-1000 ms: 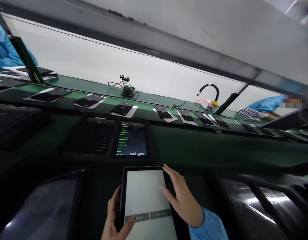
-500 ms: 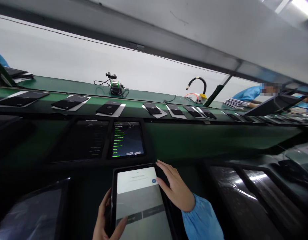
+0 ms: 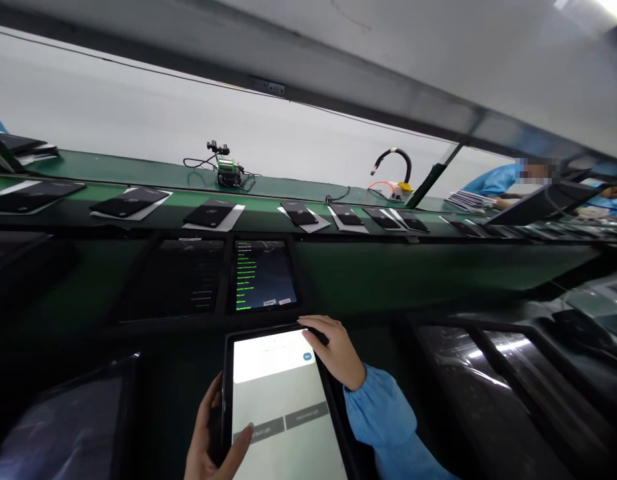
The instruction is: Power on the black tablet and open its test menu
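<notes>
A black tablet (image 3: 281, 407) with a lit pale screen lies low in the middle of the view. My left hand (image 3: 213, 443) grips its left edge, thumb resting on the screen near two grey buttons. My right hand (image 3: 331, 347), in a blue sleeve, curls over the tablet's top right corner, fingers on the edge by a small blue button. A white panel fills the top of the screen.
Two more tablets (image 3: 263, 275) stand behind, one showing green text. Several dark devices on white sheets (image 3: 212, 215) line the green conveyor (image 3: 338, 220). Wrapped dark trays (image 3: 493, 380) sit at right and left. A person in blue (image 3: 493, 181) works at far right.
A white panel appeared at the top of the screen. My right hand slid from the tablet's right side up to its top right corner. The view shifted right.
</notes>
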A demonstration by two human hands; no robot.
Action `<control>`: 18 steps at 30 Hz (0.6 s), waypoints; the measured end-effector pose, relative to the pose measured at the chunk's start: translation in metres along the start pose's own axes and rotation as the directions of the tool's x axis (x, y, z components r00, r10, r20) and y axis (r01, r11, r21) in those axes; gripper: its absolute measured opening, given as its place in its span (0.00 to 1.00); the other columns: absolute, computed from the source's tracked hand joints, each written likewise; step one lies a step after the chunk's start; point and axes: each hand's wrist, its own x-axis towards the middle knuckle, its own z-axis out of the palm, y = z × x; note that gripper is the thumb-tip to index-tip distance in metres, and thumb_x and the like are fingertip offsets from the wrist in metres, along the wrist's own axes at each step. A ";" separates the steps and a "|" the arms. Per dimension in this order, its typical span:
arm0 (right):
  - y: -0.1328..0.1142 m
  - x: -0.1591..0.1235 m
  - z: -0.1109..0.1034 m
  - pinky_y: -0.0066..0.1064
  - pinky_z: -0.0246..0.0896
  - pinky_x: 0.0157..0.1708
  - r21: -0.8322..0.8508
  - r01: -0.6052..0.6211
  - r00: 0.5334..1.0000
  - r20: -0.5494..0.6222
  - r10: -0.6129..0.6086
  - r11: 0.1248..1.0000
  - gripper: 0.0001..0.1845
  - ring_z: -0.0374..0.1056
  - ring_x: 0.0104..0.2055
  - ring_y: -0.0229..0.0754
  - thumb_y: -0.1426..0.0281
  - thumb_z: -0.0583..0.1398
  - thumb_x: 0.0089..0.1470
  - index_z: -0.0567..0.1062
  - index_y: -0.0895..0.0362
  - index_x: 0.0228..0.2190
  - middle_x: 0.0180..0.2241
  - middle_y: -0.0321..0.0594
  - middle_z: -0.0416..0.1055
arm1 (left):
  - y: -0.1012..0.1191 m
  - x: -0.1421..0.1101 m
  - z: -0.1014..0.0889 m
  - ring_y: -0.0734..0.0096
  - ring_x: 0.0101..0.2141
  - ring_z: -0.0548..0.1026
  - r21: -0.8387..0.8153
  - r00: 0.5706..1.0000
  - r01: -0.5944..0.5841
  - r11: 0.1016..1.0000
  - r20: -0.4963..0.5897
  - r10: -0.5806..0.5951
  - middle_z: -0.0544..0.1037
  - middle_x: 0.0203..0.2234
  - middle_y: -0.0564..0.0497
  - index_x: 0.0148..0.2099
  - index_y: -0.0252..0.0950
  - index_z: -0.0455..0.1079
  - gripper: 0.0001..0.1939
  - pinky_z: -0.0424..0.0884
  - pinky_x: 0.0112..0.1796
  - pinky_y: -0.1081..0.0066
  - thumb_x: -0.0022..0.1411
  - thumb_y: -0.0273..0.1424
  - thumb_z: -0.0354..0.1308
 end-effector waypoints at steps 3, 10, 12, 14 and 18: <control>0.003 0.001 -0.011 0.37 0.62 0.55 0.135 0.006 0.994 0.111 -0.021 0.991 0.21 0.66 0.53 0.44 0.58 0.60 0.57 0.73 0.54 0.49 0.50 0.41 0.70 | -0.004 0.002 -0.001 0.44 0.59 0.59 -0.031 1.000 -0.003 1.000 0.001 0.003 0.66 0.57 0.45 0.59 0.44 0.58 0.41 0.65 0.53 0.55 0.45 0.51 0.65; 0.006 0.001 -0.019 0.37 0.60 0.56 0.234 -0.028 0.986 0.166 -0.011 0.972 0.27 0.65 0.55 0.45 0.54 0.63 0.52 0.73 0.53 0.50 0.52 0.40 0.69 | -0.012 0.008 -0.004 0.49 0.62 0.54 -0.064 0.998 -0.055 0.996 0.028 0.057 0.63 0.59 0.46 0.59 0.45 0.58 0.37 0.46 0.62 0.51 0.49 0.48 0.64; 0.005 0.002 -0.012 0.39 0.61 0.54 0.211 -0.041 0.993 0.114 0.018 0.977 0.21 0.67 0.53 0.46 0.56 0.62 0.53 0.75 0.52 0.47 0.49 0.39 0.72 | -0.014 0.008 -0.004 0.49 0.62 0.55 -0.074 0.998 -0.056 0.996 0.011 0.057 0.64 0.58 0.49 0.57 0.47 0.60 0.36 0.43 0.62 0.53 0.48 0.48 0.65; 0.004 0.004 -0.005 0.46 0.56 0.56 0.154 -0.067 0.998 0.027 0.063 0.986 0.14 0.68 0.50 0.47 0.59 0.61 0.55 0.78 0.51 0.41 0.45 0.38 0.74 | -0.015 0.009 -0.004 0.49 0.60 0.57 -0.087 0.999 -0.046 0.995 -0.006 0.046 0.67 0.56 0.52 0.56 0.49 0.62 0.35 0.46 0.62 0.56 0.46 0.48 0.65; -0.003 0.008 0.005 0.58 0.34 0.59 0.021 -0.116 0.986 -0.120 0.118 0.993 0.06 0.68 0.48 0.49 0.64 0.61 0.55 0.79 0.48 0.28 0.38 0.33 0.77 | -0.018 0.010 -0.005 0.52 0.59 0.60 -0.133 1.000 -0.024 0.991 0.005 0.025 0.69 0.53 0.56 0.55 0.53 0.64 0.33 0.51 0.61 0.63 0.45 0.46 0.67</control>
